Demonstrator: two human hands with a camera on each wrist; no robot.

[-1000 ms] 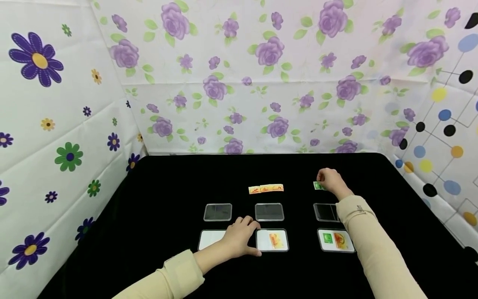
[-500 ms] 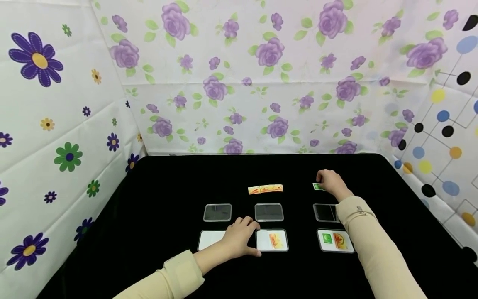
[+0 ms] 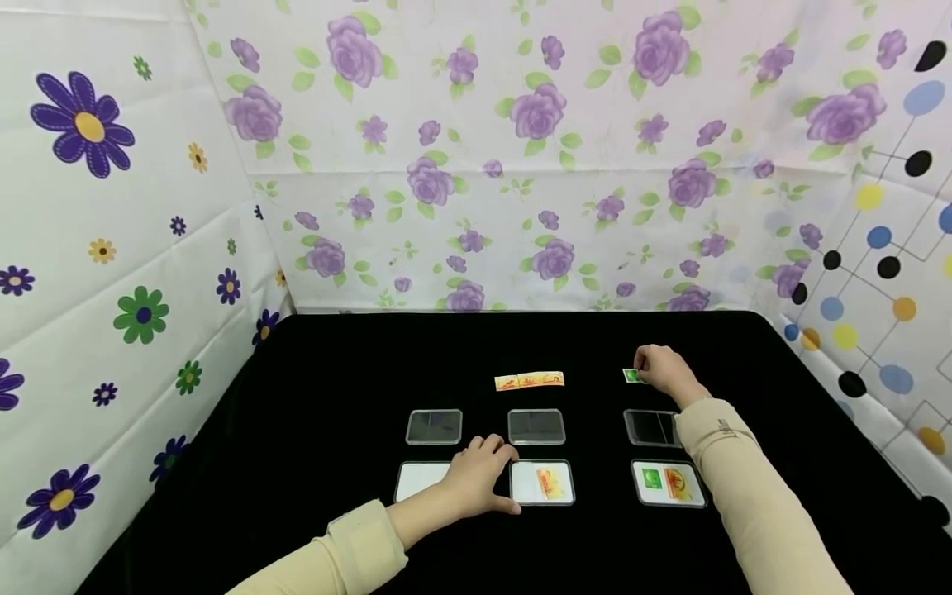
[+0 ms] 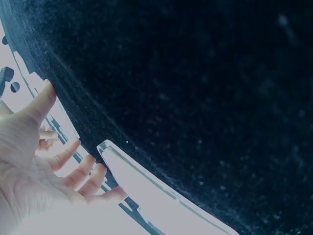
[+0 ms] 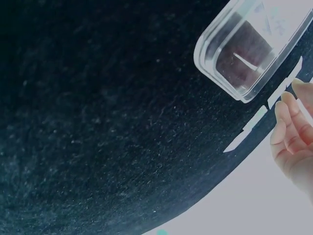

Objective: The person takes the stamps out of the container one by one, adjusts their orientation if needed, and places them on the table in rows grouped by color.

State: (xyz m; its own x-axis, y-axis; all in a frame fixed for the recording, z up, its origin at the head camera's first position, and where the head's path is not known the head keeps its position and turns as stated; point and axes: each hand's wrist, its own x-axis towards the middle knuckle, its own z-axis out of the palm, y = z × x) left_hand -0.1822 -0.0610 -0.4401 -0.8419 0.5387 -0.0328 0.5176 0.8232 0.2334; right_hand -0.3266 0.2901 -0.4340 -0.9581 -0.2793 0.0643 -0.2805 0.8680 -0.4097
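Note:
My left hand [image 3: 476,478] lies spread at the left side of a shallow case [image 3: 524,482] that holds an orange stamp [image 3: 551,483] on white backing. Its thumb is by the near corner, its fingertips by the far one. In the left wrist view the fingers of this hand [image 4: 29,161] are loosely extended, near a case edge [image 4: 156,191]. At the back right, my right hand [image 3: 667,373] pinches at a small green stamp [image 3: 630,376] low over the black cloth, covering its right side. The right wrist view shows curled fingertips [image 5: 279,129] right at flat stamps [image 5: 277,93].
Orange stamps [image 3: 540,379] lie in a row at the back middle. Three clear covers, left [image 3: 434,427], middle [image 3: 536,427] and right [image 3: 651,428], sit behind the cases. A white-backed case [image 3: 420,478] is partly behind my left hand; another [image 3: 693,499] holds green and orange stamps.
The head view has tilted slightly, shifting everything a little down. My right hand has barely moved at the green stamp; the left has stayed in place.

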